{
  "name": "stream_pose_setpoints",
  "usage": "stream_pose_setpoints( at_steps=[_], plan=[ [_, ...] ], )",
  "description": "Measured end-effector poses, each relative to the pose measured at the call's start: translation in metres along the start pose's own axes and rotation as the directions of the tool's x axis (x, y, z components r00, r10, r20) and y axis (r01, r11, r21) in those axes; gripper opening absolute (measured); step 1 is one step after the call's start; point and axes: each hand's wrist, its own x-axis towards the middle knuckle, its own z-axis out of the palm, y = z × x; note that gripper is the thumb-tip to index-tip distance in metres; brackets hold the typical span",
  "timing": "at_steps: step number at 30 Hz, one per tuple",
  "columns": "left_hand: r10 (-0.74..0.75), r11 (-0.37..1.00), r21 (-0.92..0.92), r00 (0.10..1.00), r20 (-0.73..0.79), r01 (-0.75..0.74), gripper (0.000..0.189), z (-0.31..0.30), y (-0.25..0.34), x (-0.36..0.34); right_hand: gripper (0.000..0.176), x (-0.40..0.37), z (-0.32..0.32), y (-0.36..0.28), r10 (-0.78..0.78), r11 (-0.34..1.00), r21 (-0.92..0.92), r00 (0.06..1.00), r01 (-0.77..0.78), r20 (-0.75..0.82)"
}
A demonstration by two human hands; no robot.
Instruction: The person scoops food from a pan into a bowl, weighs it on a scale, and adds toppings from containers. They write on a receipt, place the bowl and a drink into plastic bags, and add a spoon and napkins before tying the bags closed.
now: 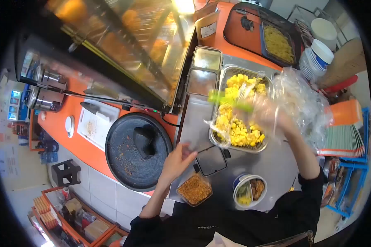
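While gripping a bright green utensil in the right hand, reaches, in the head view, over a mesh metal tray heaped with yellow chunks. Appears to have the right fingers clenched around one end of the utensil; cannot tell their exact placing, nor the utensil's full shape, through the blur. Holds the left hand out to the left of the tray, fingers released and extended, close to a clear lid with black clips; cannot tell whether touching it. Has, just below that lid, a square container of orange-brown crumbs, near the black clothing, and, farther right, a round white tub with green, yellow and brown food in it. Has, left of the left hand, a dark stone mortar with a pestle resting inside, then a white cutting board bearing a knife. Has crumpled clear plastic bags just beside the tray's right edge.
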Motion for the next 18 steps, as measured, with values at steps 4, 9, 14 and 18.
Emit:
stream_pose_setpoints(
  at_steps=[4,9,14,18],
  plan=[
    [-0.049,0.970,0.241,0.989,0.142,0.013,0.047,0.030,-0.053,-0.010,0.028,-0.054,0.079,-0.044,0.222,0.828,-0.557,0.951,-0.067,0.214],
    [-0.001,0.970,0.242,0.998,0.056,-0.013,0.027,0.034,-0.036,0.002,0.035,-0.052,0.135,-0.059,0.362,0.791,-0.552,0.929,-0.265,0.073],
    [0.274,0.961,0.075,0.954,-0.122,-0.266,0.025,0.016,-0.030,0.001,0.037,-0.072,0.149,-0.084,0.259,0.852,-0.404,0.939,-0.333,-0.227],
    [0.326,0.937,-0.118,0.944,-0.043,-0.329,0.017,-0.045,0.015,-0.062,0.039,-0.126,0.168,-0.113,0.103,0.982,-0.066,0.786,-0.179,-0.609]
  ],
)
